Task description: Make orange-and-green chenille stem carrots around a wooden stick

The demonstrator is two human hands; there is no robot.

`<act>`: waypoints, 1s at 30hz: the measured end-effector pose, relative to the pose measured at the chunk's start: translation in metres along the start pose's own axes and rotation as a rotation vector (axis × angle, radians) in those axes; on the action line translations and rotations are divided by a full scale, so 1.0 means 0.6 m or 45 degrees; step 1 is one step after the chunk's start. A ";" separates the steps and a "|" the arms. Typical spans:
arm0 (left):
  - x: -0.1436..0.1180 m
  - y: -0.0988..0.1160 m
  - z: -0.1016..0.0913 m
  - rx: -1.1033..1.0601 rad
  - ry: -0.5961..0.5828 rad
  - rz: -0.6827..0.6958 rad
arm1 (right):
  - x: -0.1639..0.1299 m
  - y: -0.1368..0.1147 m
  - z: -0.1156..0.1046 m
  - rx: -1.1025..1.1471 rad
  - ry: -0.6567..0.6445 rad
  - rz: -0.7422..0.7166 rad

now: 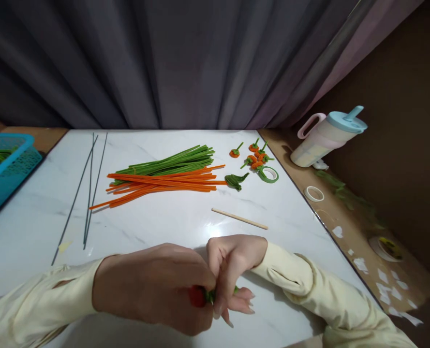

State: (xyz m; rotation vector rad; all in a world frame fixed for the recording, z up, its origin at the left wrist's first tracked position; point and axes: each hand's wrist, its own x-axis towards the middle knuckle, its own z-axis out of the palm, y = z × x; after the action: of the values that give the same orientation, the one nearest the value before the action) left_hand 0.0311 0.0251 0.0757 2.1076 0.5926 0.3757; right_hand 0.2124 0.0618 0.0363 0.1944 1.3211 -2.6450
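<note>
My left hand [153, 287] is closed around a small red-orange piece [197, 296], mostly hidden in its fingers. It looks like one of the pipe-cleaner pumpkins. My right hand [238, 258] pinches the green pipe-cleaner stem [210, 296] at its top, thumb and index finger together, the other fingers stretched out below. Both hands meet low in the view, over the near part of the white table. Beyond them lies a thin wooden stick [239, 218]. Farther off, orange pipe cleaners [164, 183] lie partly over a bundle of green pipe cleaners [171, 159].
Several finished orange pumpkins [234, 153] lie at the back right beside a green tape roll [269, 175]. Green leaf pieces [236, 181] touch the orange strands. Thin grey wires [90, 193] and a blue basket [9, 179] are at left; a tumbler [325, 137] stands right.
</note>
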 end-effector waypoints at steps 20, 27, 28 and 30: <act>0.005 -0.038 -0.013 -1.514 0.316 -0.666 | -0.008 -0.011 0.073 -3.052 1.239 -0.383; 0.007 -0.049 -0.014 -1.924 0.307 -0.715 | -0.009 -0.014 0.054 -3.204 1.155 -0.563; 0.008 -0.047 -0.016 -1.891 0.313 -0.730 | -0.009 -0.014 0.052 -3.166 1.170 -0.571; 0.008 -0.043 -0.023 -1.744 0.313 -0.770 | -0.012 -0.019 0.048 -2.927 1.218 -0.532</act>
State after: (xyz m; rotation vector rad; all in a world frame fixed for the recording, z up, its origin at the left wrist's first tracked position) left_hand 0.0214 0.0498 0.0624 0.5421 0.7584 0.4845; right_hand 0.2160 0.0462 0.0641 0.7083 3.4778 0.4583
